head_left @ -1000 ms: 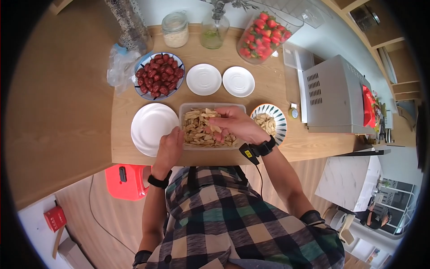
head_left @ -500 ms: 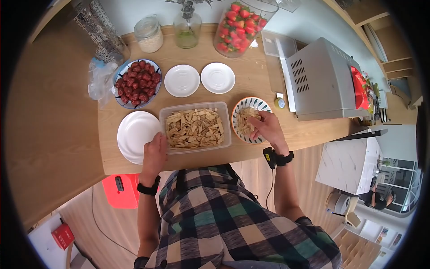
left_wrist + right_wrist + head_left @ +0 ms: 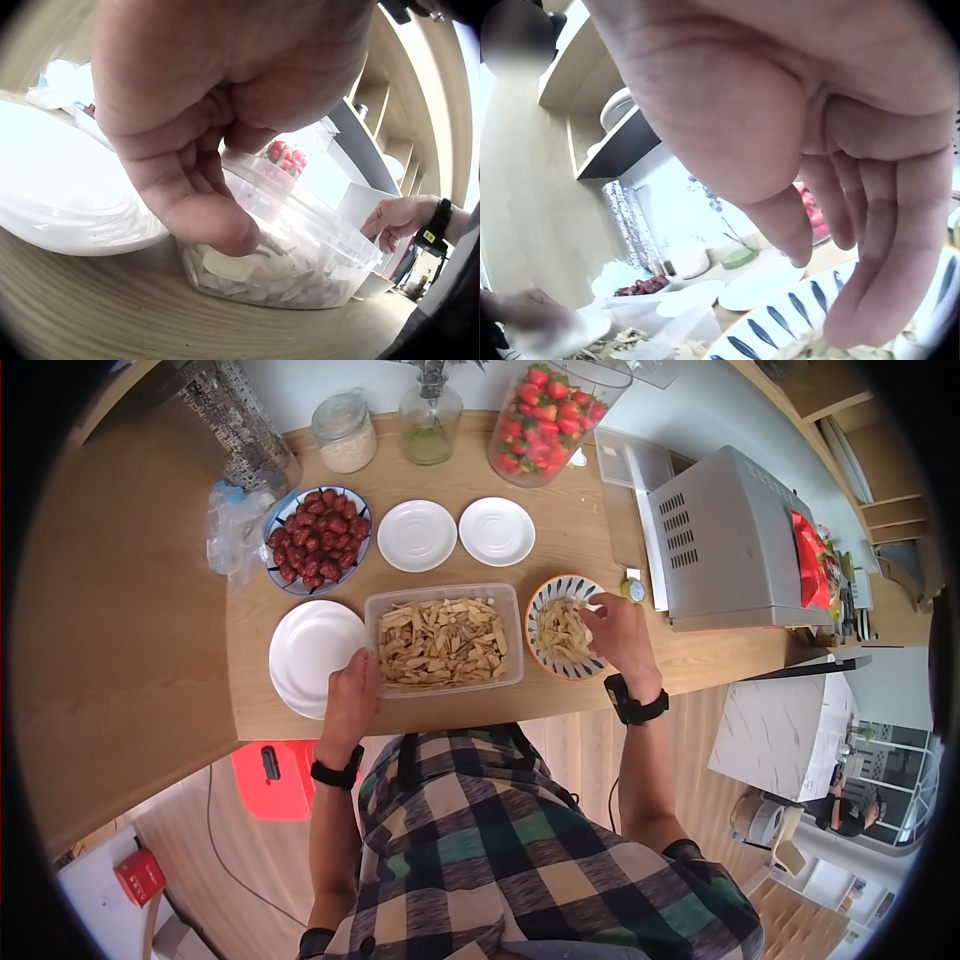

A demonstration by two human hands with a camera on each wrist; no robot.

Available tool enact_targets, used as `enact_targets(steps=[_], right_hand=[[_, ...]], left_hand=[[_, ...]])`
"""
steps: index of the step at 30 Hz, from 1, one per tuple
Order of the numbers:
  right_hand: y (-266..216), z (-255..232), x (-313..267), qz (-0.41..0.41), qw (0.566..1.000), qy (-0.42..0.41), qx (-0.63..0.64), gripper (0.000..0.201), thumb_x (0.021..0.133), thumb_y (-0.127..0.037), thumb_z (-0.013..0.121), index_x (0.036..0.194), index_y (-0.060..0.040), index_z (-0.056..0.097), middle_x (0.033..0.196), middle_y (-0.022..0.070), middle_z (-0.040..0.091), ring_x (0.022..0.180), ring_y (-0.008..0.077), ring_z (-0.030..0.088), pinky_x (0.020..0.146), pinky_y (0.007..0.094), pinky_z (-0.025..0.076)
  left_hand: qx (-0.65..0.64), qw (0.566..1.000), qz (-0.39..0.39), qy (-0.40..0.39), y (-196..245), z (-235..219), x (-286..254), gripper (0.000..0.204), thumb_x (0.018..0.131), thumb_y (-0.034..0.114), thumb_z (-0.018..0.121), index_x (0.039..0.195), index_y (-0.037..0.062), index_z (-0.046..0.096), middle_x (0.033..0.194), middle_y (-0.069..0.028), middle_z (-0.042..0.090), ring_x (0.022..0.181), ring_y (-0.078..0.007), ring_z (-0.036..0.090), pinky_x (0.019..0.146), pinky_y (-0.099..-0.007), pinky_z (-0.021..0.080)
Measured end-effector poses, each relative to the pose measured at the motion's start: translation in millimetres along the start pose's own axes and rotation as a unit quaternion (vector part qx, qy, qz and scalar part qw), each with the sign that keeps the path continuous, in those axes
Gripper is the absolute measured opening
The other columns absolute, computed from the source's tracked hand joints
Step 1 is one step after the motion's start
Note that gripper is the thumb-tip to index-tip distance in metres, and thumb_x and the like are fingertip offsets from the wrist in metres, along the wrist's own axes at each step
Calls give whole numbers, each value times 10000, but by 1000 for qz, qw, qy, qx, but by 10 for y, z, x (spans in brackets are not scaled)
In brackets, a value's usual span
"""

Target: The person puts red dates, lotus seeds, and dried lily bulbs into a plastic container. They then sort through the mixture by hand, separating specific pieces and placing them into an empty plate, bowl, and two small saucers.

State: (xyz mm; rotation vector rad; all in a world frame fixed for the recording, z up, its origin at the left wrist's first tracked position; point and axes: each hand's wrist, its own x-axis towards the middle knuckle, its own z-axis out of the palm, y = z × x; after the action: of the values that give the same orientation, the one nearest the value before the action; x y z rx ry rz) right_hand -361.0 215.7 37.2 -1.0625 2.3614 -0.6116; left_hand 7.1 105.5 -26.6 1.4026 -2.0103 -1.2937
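My left hand (image 3: 352, 695) holds the left edge of a clear plastic container (image 3: 519, 650), its thumb low against the outside wall in the left wrist view. Pale, thin dried slices (image 3: 445, 642) fill the container. To its right stands a patterned bowl (image 3: 541, 658) with an orange rim and dark leaf-like marks. Smaller pale pieces (image 3: 562, 628) lie in it. Over the bowl's right side hovers my right hand (image 3: 622, 635). Its thumb (image 3: 799, 251) and fingers are apart, with nothing between them in the right wrist view.
Stacked white plates (image 3: 305, 650) sit left of the container, behind my left hand. Two small white saucers (image 3: 417, 536) lie beyond it, beside a plate of red dates (image 3: 318, 538). A lidded jar (image 3: 344, 435), a vase (image 3: 430, 430) and a strawberry container (image 3: 545, 425) line the back. A grey appliance (image 3: 735, 550) stands right.
My right hand went from the plastic container to the patterned bowl, then opened and drew slightly right, leaving more pieces visible there. My left hand stays at the container's edge. The head view shifted.
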Motion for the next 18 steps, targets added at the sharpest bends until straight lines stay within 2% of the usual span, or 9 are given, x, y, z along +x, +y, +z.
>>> enact_targets(steps=[2, 3, 5, 6, 7, 8, 10, 12, 18], right_hand=[[-143, 116, -15, -94, 995, -19, 13, 287, 887, -118, 678, 1117, 52, 695, 795, 187, 723, 638, 274, 714, 587, 361, 565], [-252, 198, -30, -185, 982, -35, 25, 314, 889, -102, 689, 1166, 44, 679, 820, 168, 726, 678, 252, 724, 581, 346, 565], [-551, 406, -54, -255, 960, -113, -31, 331, 852, -110, 717, 1155, 18, 688, 912, 195, 732, 809, 321, 724, 706, 399, 571], [-559, 594, -60, -321, 940, -106, -37, 342, 848, -139, 728, 1152, 9, 680, 937, 211, 722, 854, 348, 713, 737, 423, 566], [-555, 768, -74, -386, 916, -98, -43, 354, 845, -169, 738, 1149, -1, 673, 962, 226, 712, 899, 375, 702, 768, 446, 560], [-696, 805, -125, -390, 915, -99, -43, 354, 845, -169, 738, 1149, -1, 673, 962, 226, 712, 899, 375, 702, 768, 446, 560], [-932, 838, -222, -255, 910, -246, -215, 299, 848, -212, 723, 1066, -22, 648, 974, 204, 689, 978, 391, 677, 836, 492, 556], [-843, 1003, -237, -291, 896, -242, -233, 314, 845, -229, 732, 1076, -31, 652, 967, 209, 681, 980, 386, 678, 828, 496, 555], [-618, 1209, -115, -372, 870, -234, -224, 230, 852, -184, 695, 1028, -39, 664, 885, 170, 673, 911, 378, 688, 757, 485, 561]], left_hand=[[25, 998, 63, 3, -36, 13, 3, 152, 1022, 92, 499, 1059, -30, 580, 700, -195, 578, 528, -341, 622, 495, -414, 495], [26, 998, 64, 3, -72, 20, 9, 152, 1022, 92, 499, 1059, -30, 580, 700, -195, 578, 528, -341, 622, 495, -414, 495], [17, 998, 61, 4, -134, 30, 23, 263, 1061, 189, 498, 1133, -35, 615, 625, -133, 613, 440, -197, 611, 437, -332, 478], [18, 998, 61, 5, -151, 34, 26, 263, 1061, 189, 498, 1133, -35, 615, 625, -133, 613, 440, -197, 611, 437, -332, 478], [40, 995, 87, 0, -159, 31, 24, 193, 1030, 124, 516, 1104, -36, 594, 679, -184, 592, 539, -298, 628, 482, -386, 490], [63, 992, 111, -3, -148, 16, 18, 129, 999, 59, 534, 1076, -37, 572, 733, -234, 572, 638, -398, 646, 528, -440, 502], [44, 997, 65, 2, -84, 26, 11, 138, 1003, 70, 539, 1080, -39, 573, 743, -255, 586, 678, -428, 644, 552, -470, 498], [23, 1000, 17, 9, -82, 28, 10, 147, 1006, 81, 544, 1085, -40, 574, 753, -276, 601, 719, -458, 642, 577, -499, 494], [27, 997, 52, 41, -115, 68, 6, 161, 1015, 112, 550, 1077, -34, 580, 790, -308, 620, 790, -523, 607, 682, -575, 472]])
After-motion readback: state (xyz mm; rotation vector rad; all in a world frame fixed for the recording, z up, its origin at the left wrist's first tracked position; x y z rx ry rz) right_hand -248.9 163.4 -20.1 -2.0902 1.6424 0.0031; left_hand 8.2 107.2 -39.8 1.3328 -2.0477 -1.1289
